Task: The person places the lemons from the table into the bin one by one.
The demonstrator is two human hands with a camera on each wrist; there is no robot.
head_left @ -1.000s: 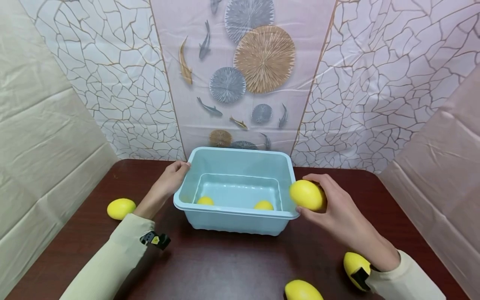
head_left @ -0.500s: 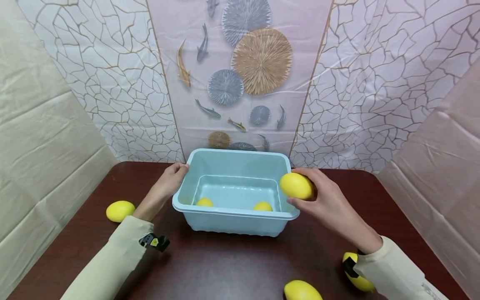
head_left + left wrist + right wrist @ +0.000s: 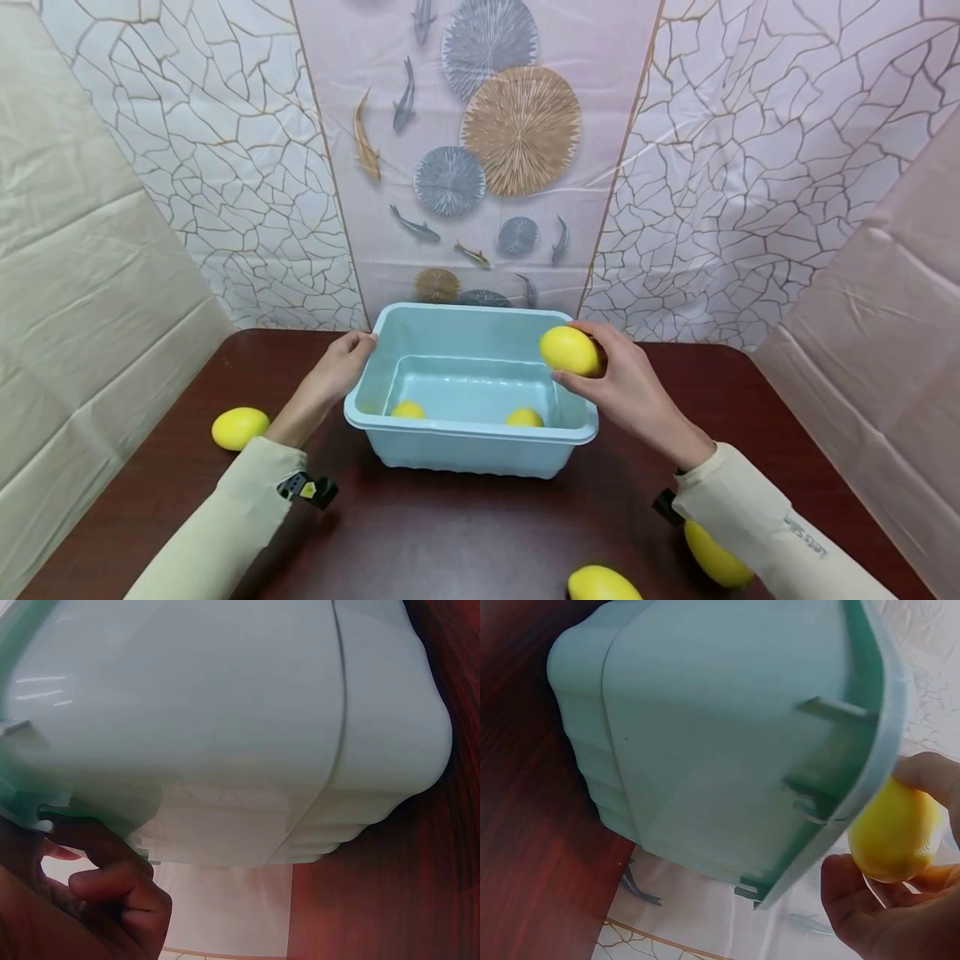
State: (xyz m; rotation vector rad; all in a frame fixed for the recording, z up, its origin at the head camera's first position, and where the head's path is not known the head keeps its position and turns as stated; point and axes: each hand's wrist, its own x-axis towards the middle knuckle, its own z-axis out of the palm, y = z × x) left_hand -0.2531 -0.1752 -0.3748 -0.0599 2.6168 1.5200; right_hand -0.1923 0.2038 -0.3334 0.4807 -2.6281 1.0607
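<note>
Right hand (image 3: 630, 375), forearm slanting inward, pinches a lemon (image 3: 567, 350) at the right rim of the basin (image 3: 465, 454) near the surface's (image 3: 450, 533) far edge; left hand (image 3: 339, 365) grips its left rim.

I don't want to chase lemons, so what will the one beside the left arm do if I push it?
That lemon would probably roll with a wobble, because it's egg-shaped and lying on its side. It may slide too, since the table looks shiny. It's likely firm: the held lemon in the right hand looks alike and shows no dent.
</note>
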